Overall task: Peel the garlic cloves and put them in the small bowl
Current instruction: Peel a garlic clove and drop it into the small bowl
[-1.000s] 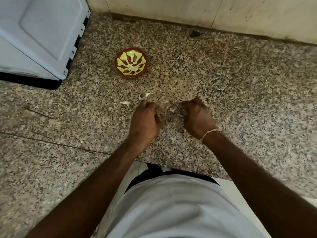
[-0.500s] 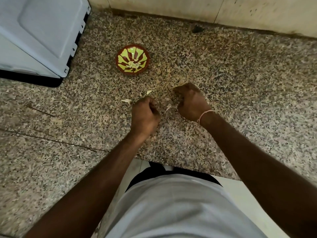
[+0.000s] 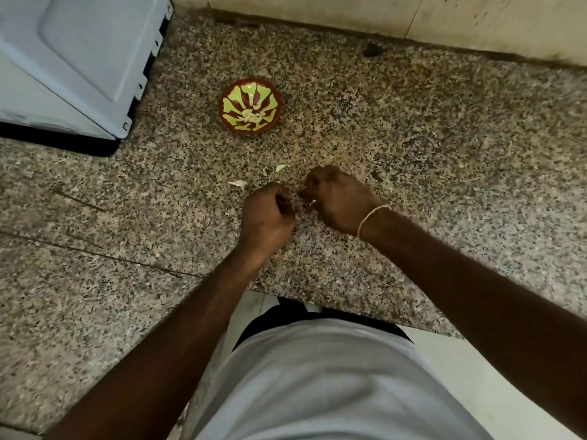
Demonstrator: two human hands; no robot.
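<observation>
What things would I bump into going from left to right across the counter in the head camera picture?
Pale appliance → small bowl → left hand → right hand → thread bracelet on the wrist.
</observation>
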